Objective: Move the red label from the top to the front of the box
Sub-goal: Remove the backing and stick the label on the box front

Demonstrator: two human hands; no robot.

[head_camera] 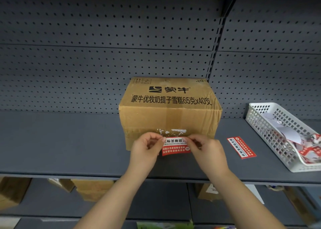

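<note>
A brown cardboard box (171, 110) with black printed text on its top stands on the dark grey shelf (69, 141). Its front face carries white torn sticker residue just above my fingers. A red label (175, 149) with a white strip of text hangs in front of the lower front face. My left hand (147, 148) pinches its upper left corner and my right hand (206, 150) pinches its upper right corner. Whether the label touches the box I cannot tell.
A second red label (241, 147) lies flat on the shelf right of the box. A white plastic mesh basket (271, 129) with paper scraps and red labels sits at the far right. Pegboard backs the shelf. Cartons stand on the lower shelf.
</note>
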